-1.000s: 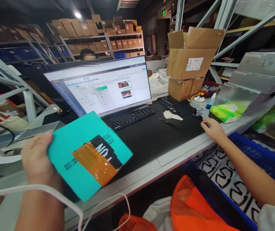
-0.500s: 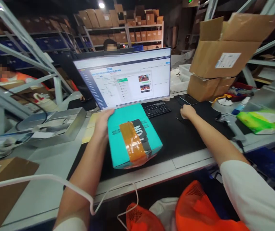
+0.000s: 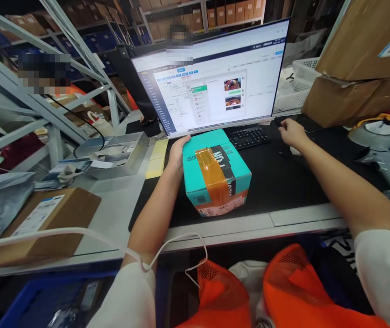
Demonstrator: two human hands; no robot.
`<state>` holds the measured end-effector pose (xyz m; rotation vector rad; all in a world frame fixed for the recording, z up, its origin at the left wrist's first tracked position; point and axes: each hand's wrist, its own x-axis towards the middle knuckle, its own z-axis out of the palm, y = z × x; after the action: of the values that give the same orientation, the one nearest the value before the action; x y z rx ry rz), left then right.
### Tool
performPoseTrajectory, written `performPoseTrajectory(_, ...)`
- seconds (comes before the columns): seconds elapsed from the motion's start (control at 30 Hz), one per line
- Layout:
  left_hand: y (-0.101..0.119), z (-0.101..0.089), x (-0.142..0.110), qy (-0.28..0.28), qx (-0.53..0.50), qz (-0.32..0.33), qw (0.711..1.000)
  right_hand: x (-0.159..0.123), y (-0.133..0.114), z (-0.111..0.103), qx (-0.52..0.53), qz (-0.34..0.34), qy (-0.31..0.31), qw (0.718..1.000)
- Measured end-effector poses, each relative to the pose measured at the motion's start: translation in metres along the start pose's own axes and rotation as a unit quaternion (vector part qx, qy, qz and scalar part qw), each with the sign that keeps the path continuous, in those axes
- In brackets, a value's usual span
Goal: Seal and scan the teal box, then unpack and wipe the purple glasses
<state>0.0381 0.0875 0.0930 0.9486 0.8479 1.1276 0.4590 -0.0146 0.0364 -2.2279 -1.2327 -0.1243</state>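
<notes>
My left hand (image 3: 177, 154) holds the left side of a teal cardboard box (image 3: 238, 157), fingers toward its far edge. Brown tape (image 3: 210, 171) runs over the top and down the front, where a pale printed label (image 3: 222, 207) shows low down. Whether the box rests fully on the black mat (image 3: 284, 182) is unclear. My right hand (image 3: 293, 134) is closed over the mat, to the right of the black keyboard (image 3: 248, 136). A small dark item shows at its fingertips, too unclear to name. Part of a small white object (image 3: 295, 151) shows below that hand.
A monitor (image 3: 215, 91) stands behind the box. Cartons (image 3: 359, 100) and a white basket (image 3: 290, 98) are at the right, near a grey handheld scanner (image 3: 386, 171). Left are a grey tray (image 3: 126, 157) and a brown parcel (image 3: 54, 223). A white cable (image 3: 79, 231) crosses my left arm.
The box has tipped so its front face and label show. My right hand has shifted slightly back toward the monitor side. The camera view has turned down and left.
</notes>
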Motion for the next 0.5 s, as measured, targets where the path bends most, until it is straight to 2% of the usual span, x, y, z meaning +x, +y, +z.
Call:
performPoseTrajectory(0.1, -0.002, -0.003, 0.001, -0.016, -0.015, -0.011, 1.000, -0.023, -0.002, -0.016, 0.059, -0.043, 0.034, 0.997)
performPoseTrajectory(0.2, -0.001, -0.005, -0.004, -0.039, -0.032, -0.024, 0.998, -0.062, 0.006, -0.031, 0.059, -0.060, 0.009, 0.996)
performPoseTrajectory(0.3, 0.002, -0.009, -0.015, -0.068, -0.051, -0.035, 0.996, -0.107, 0.020, -0.042, 0.028, -0.048, -0.038, 0.998)
performPoseTrajectory(0.4, 0.005, -0.026, -0.029, -0.099, -0.067, -0.048, 0.992, -0.145, 0.031, -0.050, -0.002, -0.045, -0.104, 0.994)
performPoseTrajectory(0.5, 0.006, -0.057, -0.048, -0.060, -0.037, 0.011, 0.997, -0.166, 0.037, -0.057, -0.045, -0.074, -0.133, 0.987)
